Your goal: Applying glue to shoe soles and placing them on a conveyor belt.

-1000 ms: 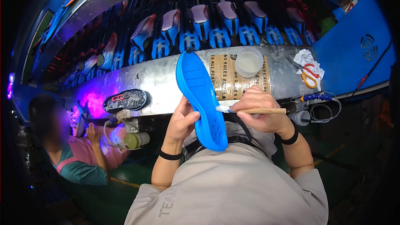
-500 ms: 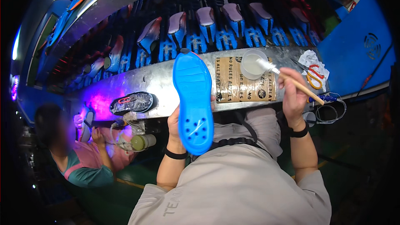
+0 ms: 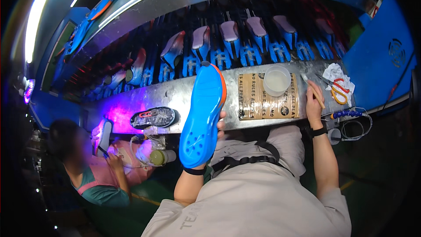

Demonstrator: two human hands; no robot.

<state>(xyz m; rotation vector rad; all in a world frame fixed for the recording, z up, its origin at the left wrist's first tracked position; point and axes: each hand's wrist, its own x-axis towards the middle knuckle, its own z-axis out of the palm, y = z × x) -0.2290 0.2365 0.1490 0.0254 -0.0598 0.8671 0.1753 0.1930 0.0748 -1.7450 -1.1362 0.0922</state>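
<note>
A blue shoe sole with an orange side edge is held up in front of the bench, toe end away from me. My left hand is closed around it from beneath, and only the fingertips show at its right edge. My right hand grips the wooden handle of a brush at the bench's right part. The brush's pale tip is low over the metal, just right of a clear plastic cup of whitish liquid. That cup stands on a brown printed mat.
Scissors lie on crumpled white paper at the right. A wrapped dark shoe sits left on the metal bench. Behind runs a rack of shoes on blue holders. A co-worker handles a shoe at left.
My right hand has moved the brush away from over the cup and down to its right. The sole has tilted, showing more of its orange side. The whole view has shifted somewhat.
</note>
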